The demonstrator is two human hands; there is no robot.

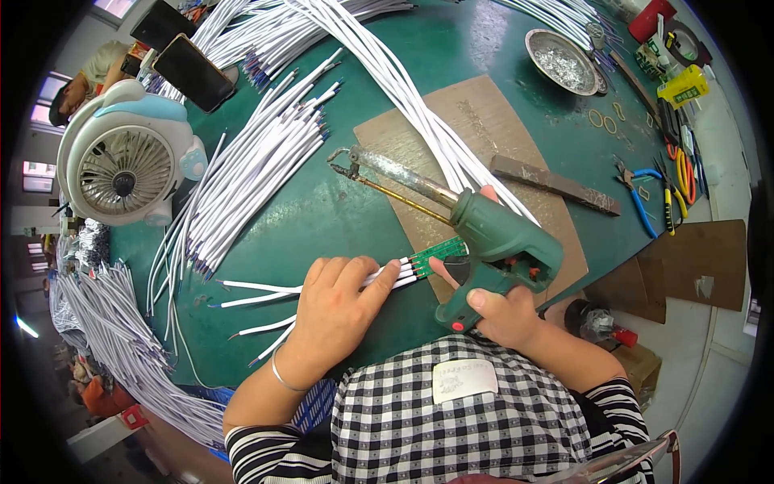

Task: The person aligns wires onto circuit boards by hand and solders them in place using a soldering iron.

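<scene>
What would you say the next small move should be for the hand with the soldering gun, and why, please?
Probably swing the soldering gun round so its tip comes down to the small green circuit board. The right hand holds the gun with its tip pointing away over the green mat, while the left hand presses the white wires flat against the board's edge.

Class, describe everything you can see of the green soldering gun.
The soldering gun is pistol-shaped with a dark green plastic-looking body, a red button low on its grip and orange parts on its side. A long, stained metal barrel runs up-left to a hooked tip, with a thin brass-coloured tube beneath it. The right hand grips the handle, holding the gun tilted over the brown mat; the tip sits above the green tabletop, not touching the small green board.
</scene>
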